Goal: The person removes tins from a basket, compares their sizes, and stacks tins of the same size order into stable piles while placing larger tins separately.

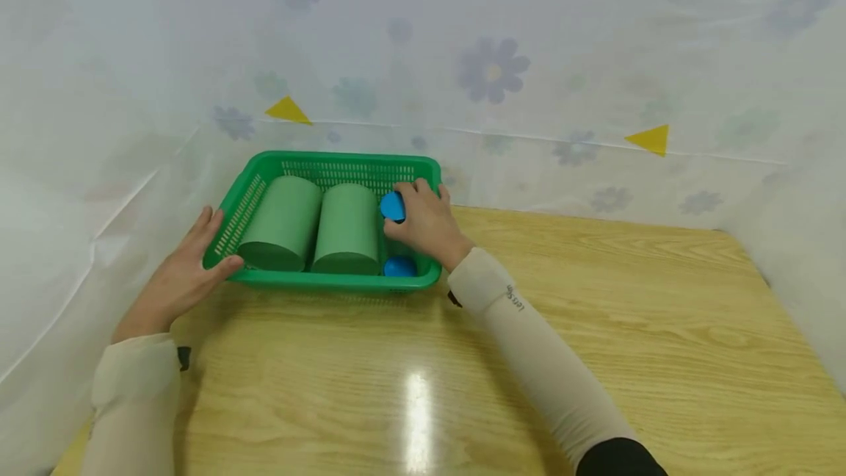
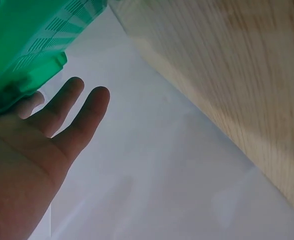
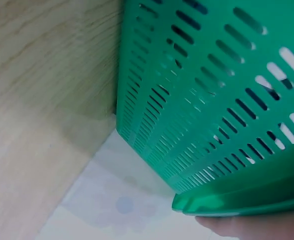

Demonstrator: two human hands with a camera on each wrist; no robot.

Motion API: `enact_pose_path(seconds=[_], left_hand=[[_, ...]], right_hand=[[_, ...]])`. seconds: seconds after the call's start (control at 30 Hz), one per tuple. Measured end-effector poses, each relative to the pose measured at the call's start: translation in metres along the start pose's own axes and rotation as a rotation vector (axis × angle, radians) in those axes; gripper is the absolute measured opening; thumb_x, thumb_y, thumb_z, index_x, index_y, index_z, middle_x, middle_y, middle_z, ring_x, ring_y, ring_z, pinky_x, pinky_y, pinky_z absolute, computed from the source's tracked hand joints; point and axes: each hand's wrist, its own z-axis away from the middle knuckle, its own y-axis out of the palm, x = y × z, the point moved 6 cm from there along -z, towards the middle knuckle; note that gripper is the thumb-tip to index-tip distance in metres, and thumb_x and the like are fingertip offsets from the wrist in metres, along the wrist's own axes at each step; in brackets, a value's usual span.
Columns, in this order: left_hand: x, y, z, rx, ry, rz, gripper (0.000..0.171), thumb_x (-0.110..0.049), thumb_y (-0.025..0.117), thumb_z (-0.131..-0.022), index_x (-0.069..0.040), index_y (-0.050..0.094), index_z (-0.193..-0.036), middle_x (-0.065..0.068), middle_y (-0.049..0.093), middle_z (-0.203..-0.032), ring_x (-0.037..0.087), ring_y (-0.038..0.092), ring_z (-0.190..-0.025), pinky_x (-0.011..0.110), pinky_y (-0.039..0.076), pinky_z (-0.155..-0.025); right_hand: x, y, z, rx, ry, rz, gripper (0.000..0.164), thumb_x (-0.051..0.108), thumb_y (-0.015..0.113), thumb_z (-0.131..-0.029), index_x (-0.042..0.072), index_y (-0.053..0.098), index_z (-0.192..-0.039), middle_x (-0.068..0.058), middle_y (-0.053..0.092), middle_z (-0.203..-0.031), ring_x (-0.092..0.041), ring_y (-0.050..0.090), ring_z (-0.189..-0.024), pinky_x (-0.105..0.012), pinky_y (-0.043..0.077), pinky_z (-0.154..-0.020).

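Note:
A green plastic basket [image 1: 337,280] sits at the back left of the wooden table, with two pale green cylinders [image 1: 284,222] [image 1: 346,226] lying side by side in it. At its right end are a blue round piece [image 1: 393,206] and, nearer the front, a second blue round piece [image 1: 399,267]; whether they join is hidden. My right hand [image 1: 429,222] reaches over the right rim, thumb and forefinger pinching the farther blue piece. My left hand [image 1: 181,274] touches the basket's left front corner, its fingers straight and spread in the left wrist view.
The wooden table [image 1: 595,329] extends to the right and toward me. A white flowered sheet [image 1: 396,42] hangs behind it and at both sides. Two yellow triangles [image 1: 288,110] [image 1: 650,139] are on the back sheet.

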Motion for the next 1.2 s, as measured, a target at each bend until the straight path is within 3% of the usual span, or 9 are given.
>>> enact_pose_path(seconds=[0.1, 0.2, 0.3, 0.37, 0.43, 0.6, 0.73, 0.97, 1.2], left_hand=[[0.002, 0.002, -0.003, 0.019, -0.016, -0.002, 0.092, -0.046, 0.054, -0.104, -0.019, -0.013, -0.161, 0.003, -0.022, -0.165, 0.048, -0.008, -0.148, 0.078, 0.009, -0.106], [0.003, 0.004, -0.006, 0.026, -0.021, 0.000, 0.094, -0.047, 0.055, -0.103, -0.017, -0.014, -0.161, 0.004, -0.022, -0.165, 0.049, -0.008, -0.148, 0.077, 0.009, -0.107], [0.003, 0.005, -0.009, 0.030, -0.021, 0.001, 0.095, -0.048, 0.054, -0.103, -0.016, -0.014, -0.161, 0.006, -0.022, -0.165, 0.049, -0.007, -0.148, 0.076, 0.009, -0.107], [0.004, 0.005, -0.010, 0.031, -0.021, 0.006, 0.095, -0.048, 0.054, -0.103, -0.016, -0.014, -0.161, 0.005, -0.022, -0.165, 0.048, -0.008, -0.148, 0.076, 0.009, -0.107], [0.005, 0.004, -0.011, 0.031, -0.021, 0.006, 0.095, -0.048, 0.055, -0.103, -0.017, -0.014, -0.161, 0.004, -0.022, -0.165, 0.048, -0.009, -0.148, 0.077, 0.009, -0.107], [0.007, 0.003, -0.013, 0.036, -0.017, 0.008, 0.096, -0.047, 0.056, -0.103, -0.017, -0.014, -0.161, 0.004, -0.023, -0.165, 0.049, -0.009, -0.148, 0.078, 0.009, -0.106], [0.008, 0.001, -0.012, 0.048, -0.024, 0.019, 0.099, -0.046, 0.059, -0.101, -0.016, -0.014, -0.161, 0.004, -0.022, -0.165, 0.050, -0.009, -0.148, 0.079, 0.009, -0.105], [0.014, -0.005, -0.005, 0.059, -0.033, 0.025, 0.100, -0.044, 0.060, -0.101, -0.019, -0.016, -0.160, 0.007, -0.023, -0.165, 0.051, -0.011, -0.147, 0.081, 0.009, -0.103], [0.017, -0.011, 0.001, 0.062, -0.022, 0.022, 0.098, -0.043, 0.059, -0.102, -0.019, -0.017, -0.160, 0.008, -0.023, -0.165, 0.053, -0.012, -0.146, 0.082, 0.007, -0.101]], right_hand=[[-0.004, -0.001, -0.002, -0.016, -0.002, -0.111, 0.065, 0.036, 0.065, -0.095, 0.011, 0.046, -0.152, -0.012, 0.052, -0.144, -0.029, 0.050, -0.130, -0.059, 0.010, -0.118], [-0.011, -0.004, -0.002, -0.052, -0.004, -0.252, 0.067, 0.036, 0.066, -0.095, 0.011, 0.044, -0.153, -0.014, 0.054, -0.142, -0.032, 0.052, -0.126, -0.055, 0.028, -0.113], [-0.020, -0.010, 0.002, -0.115, -0.005, -0.403, 0.069, 0.033, 0.069, -0.095, 0.009, 0.043, -0.154, -0.018, 0.055, -0.137, -0.033, 0.055, -0.117, -0.049, 0.046, -0.098], [-0.026, -0.016, 0.006, -0.167, -0.003, -0.476, 0.069, 0.032, 0.070, -0.095, 0.008, 0.043, -0.154, -0.019, 0.054, -0.136, -0.031, 0.056, -0.114, -0.048, 0.051, -0.090], [-0.032, -0.023, 0.010, -0.217, -0.004, -0.521, 0.069, 0.032, 0.071, -0.095, 0.006, 0.044, -0.153, -0.018, 0.054, -0.137, -0.030, 0.055, -0.115, -0.049, 0.049, -0.094], [-0.051, -0.040, 0.025, -0.324, 0.001, -0.580, 0.066, 0.029, 0.073, -0.095, 0.003, 0.047, -0.150, -0.016, 0.055, -0.138, -0.027, 0.057, -0.119, -0.049, 0.045, -0.102], [-0.073, -0.048, 0.042, -0.375, 0.054, -0.602, 0.067, 0.029, 0.074, -0.095, 0.002, 0.047, -0.150, -0.018, 0.054, -0.140, -0.030, 0.057, -0.122, -0.049, 0.043, -0.105], [-0.121, -0.052, 0.061, -0.376, 0.172, -0.578, 0.070, 0.031, 0.075, -0.093, 0.002, 0.046, -0.150, -0.021, 0.050, -0.143, -0.036, 0.052, -0.122, -0.054, 0.040, -0.105], [-0.159, -0.043, 0.068, -0.339, 0.272, -0.589, 0.073, 0.036, 0.077, -0.092, 0.005, 0.046, -0.151, -0.019, 0.053, -0.137, -0.033, 0.051, -0.111, -0.047, 0.044, -0.093]])
